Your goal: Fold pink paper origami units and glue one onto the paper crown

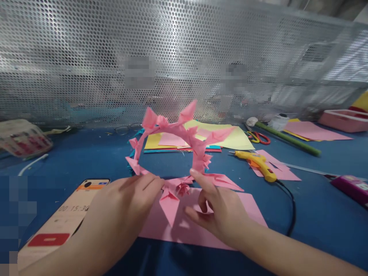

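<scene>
A ring-shaped pink paper wreath [198, 151] stands tilted up in front of me, with folded pointed leaves and small paper flowers around it. My left hand [126, 203] is closed on its lower left edge; the fingertips are hidden behind the paper. On the lower right, my right hand [221, 209] has thumb and index finger apart, the other fingers curled. Its index fingertip is at the ring's inner edge, though I cannot tell whether it touches. Beneath both hands lies a pink paper sheet [244, 214]. Teal paper pieces [130, 161] show behind the wreath's left side.
A yellow glue gun [263, 165] with a black cord lies to the right, near red-handled scissors [260, 138] and a green stick [287, 138]. Coloured paper sheets [235, 138] lie behind the wreath. A phone [54, 226] is at left. Perforated metal panel [172, 46] stands behind.
</scene>
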Demonstrator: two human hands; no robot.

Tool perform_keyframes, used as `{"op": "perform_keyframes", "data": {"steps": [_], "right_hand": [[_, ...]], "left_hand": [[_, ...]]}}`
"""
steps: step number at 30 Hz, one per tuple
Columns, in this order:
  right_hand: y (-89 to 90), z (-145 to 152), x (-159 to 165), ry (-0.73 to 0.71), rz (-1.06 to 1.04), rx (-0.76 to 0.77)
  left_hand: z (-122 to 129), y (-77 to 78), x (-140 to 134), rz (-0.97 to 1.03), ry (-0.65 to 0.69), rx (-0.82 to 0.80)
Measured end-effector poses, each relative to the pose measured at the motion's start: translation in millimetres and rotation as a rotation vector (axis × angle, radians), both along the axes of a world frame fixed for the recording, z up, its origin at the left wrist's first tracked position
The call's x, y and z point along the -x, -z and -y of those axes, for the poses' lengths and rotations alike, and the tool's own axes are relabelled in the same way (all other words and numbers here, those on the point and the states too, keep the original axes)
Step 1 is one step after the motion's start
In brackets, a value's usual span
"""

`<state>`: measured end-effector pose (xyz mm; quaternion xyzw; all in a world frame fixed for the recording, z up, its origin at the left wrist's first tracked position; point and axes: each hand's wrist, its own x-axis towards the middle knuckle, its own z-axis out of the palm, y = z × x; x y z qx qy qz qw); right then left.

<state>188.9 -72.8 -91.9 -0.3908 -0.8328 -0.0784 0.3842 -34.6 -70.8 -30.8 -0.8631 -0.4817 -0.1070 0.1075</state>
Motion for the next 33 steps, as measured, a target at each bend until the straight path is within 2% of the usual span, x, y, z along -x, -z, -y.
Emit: {"op": "perform_keyframes", "data": {"steps": [3,7,12,18,23,27,33], "right_hand": [[3.4,-0.4,1.3,0.04,0.013,0.014],[6.0,-0.9,3.6,0.093,0.023,0.042],[2.9,3.3,5.2,0.081,0.056,0.091],[0.8,5.9,1.3,0.121,0.063,0.078],[-0.2,5.7,0.0,0.106,0.086,0.06],[0.1,6.5,0.3,0.082,0.07,0.09],[3.3,5.8,-0.2,0.086,0.043,0.121]], "left_hand": [[3.7,0.5,-4.0,-0.196,0.042,-0.098],[7.6,2.6,-6.4,-0.179,0.081,-0.141],[12.3,1.3,-9.4,-0.323,0.048,-0.139],[10.2,5.5,-8.0,-0.309,0.015,-0.118],[-1.5,12.2,-2.3,-0.231,0.065,0.003],[-2.0,8.7,-4.0,-0.228,0.067,0.068],[0.2,11.4,-7.0,-0.267,0.089,-0.007]]}}
